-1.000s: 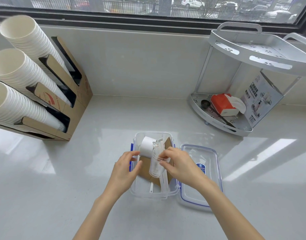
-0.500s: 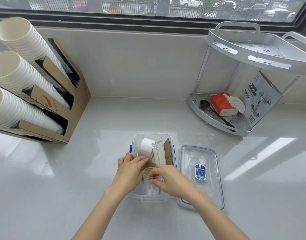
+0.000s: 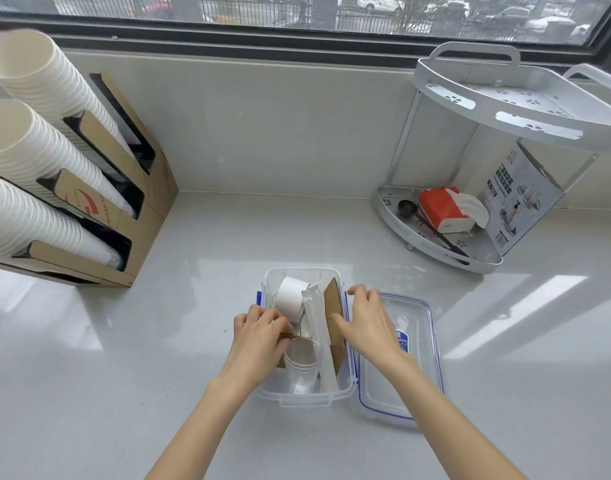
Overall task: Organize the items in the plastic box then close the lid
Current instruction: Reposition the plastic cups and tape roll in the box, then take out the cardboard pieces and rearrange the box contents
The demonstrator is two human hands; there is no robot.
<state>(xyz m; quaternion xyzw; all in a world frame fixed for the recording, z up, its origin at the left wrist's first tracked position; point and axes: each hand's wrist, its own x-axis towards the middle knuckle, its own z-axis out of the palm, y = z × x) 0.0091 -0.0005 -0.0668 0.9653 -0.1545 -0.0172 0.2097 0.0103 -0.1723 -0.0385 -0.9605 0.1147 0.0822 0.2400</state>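
Note:
The clear plastic box (image 3: 306, 398) with blue clips stands open in the middle of the counter. Inside lie a white paper roll (image 3: 289, 296), white wrapped straws (image 3: 318, 336), brown cardboard pieces (image 3: 333, 304) and a stack of clear cups (image 3: 301, 361) at the near end. Its lid (image 3: 399, 386) lies flat to the right, touching the box. My left hand (image 3: 257, 339) reaches over the left wall, fingers pinched on a cardboard edge beside the cups. My right hand (image 3: 368, 323) rests on the right rim, fingers apart and thumb against the upright cardboard.
A cardboard dispenser (image 3: 138, 216) holding three stacks of white paper cups (image 3: 27, 147) sits at the left. A grey corner rack (image 3: 446, 251) at the back right holds a red tissue pack (image 3: 442, 209), a black scoop and a printed box. The wall and window run behind.
The clear cups went down into the near end of the box and both hands let them go. My right hand moved to the right rim; my left moved to the cardboard.

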